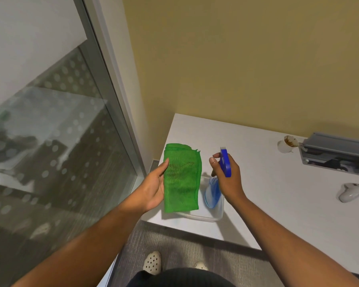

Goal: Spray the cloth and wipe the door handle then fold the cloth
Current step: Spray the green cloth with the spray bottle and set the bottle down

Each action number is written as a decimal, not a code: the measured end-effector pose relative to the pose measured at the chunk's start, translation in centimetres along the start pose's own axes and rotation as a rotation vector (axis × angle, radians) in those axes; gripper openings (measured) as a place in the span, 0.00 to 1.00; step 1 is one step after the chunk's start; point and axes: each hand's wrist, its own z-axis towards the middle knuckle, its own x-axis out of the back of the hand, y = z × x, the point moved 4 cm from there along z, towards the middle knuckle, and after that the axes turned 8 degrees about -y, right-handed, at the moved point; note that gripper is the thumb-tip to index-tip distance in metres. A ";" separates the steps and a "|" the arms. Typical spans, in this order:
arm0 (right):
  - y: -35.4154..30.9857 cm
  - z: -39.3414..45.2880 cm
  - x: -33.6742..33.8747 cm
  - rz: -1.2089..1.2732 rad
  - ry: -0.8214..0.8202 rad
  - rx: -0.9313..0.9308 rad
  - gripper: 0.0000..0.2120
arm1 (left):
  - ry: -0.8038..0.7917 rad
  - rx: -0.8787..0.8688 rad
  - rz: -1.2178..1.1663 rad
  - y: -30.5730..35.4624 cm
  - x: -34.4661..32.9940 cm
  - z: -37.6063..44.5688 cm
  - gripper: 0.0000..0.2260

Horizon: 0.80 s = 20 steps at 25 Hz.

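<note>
Left hand (153, 185) holding one green cloth (181, 179), right hand (229, 179) one spray bottle (215, 189)

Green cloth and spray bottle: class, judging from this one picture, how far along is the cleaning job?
Done: the left hand holds the green cloth up; the right hand grips the spray bottle beside it. In hand: spraying; no mist or wetness visible. Left: wiping the door handle, not in view, then folding.

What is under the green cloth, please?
Under the green cloth are the left hand, whose fingers are hidden behind it, and a clear plastic tray on the white table. The cloth covers the tray's left part, so anything there is unseen.
</note>
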 end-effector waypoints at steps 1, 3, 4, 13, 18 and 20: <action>-1.3 0.0 0.2 0.016 0.010 0.020 0.06 | -0.008 -0.021 -0.005 0.6 -0.4 0.2 0.23; -4.5 -0.7 0.2 0.027 0.007 0.080 0.08 | -0.025 -0.071 -0.009 1.9 -1.2 0.6 0.26; -6.1 -1.3 0.2 0.008 0.014 0.108 0.11 | -0.033 -0.096 -0.009 2.6 -1.7 0.8 0.27; -10.1 -4.4 -3.3 -0.119 -0.105 0.006 0.22 | -0.117 -0.272 0.090 4.2 -5.7 1.2 0.21; -9.4 -4.6 -3.9 -0.162 -0.116 -0.024 0.25 | -0.126 -0.279 0.111 3.6 -6.5 0.8 0.18; -9.2 -4.4 -3.9 -0.173 -0.114 -0.067 0.24 | -0.127 -0.279 0.112 3.5 -6.6 0.5 0.19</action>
